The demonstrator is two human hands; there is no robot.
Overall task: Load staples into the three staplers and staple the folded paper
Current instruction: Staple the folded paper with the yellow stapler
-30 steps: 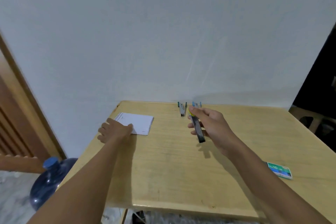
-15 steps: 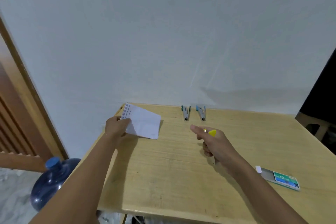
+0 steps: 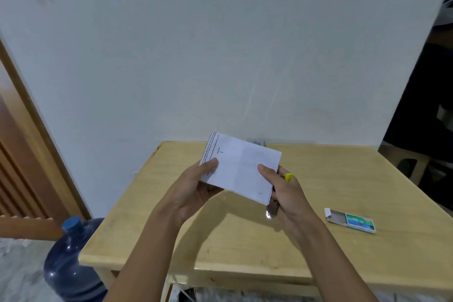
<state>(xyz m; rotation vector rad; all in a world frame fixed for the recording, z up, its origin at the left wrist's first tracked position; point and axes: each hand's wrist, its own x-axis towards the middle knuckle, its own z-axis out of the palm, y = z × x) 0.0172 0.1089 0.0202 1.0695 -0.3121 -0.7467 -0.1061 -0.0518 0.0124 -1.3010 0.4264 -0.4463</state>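
I hold the folded white paper (image 3: 241, 167) in the air above the wooden table (image 3: 257, 235). My left hand (image 3: 196, 184) pinches its left edge, thumb on top. My right hand (image 3: 282, 191) has its thumb on the paper's right side and its fingers curled round a stapler (image 3: 271, 211), of which a yellow end and a metal end show. Another stapler (image 3: 258, 142) peeks out blue behind the paper's top edge at the back of the table. A third stapler is hidden.
A green staple box (image 3: 353, 220), slid partly open, lies on the table to the right of my right hand. A blue water jug (image 3: 71, 260) stands on the floor at the left. A white wall is right behind the table.
My left hand lifted the paper off the table's left side and carried it to the middle. My right hand, still holding the stapler, came up to meet the paper's right edge.
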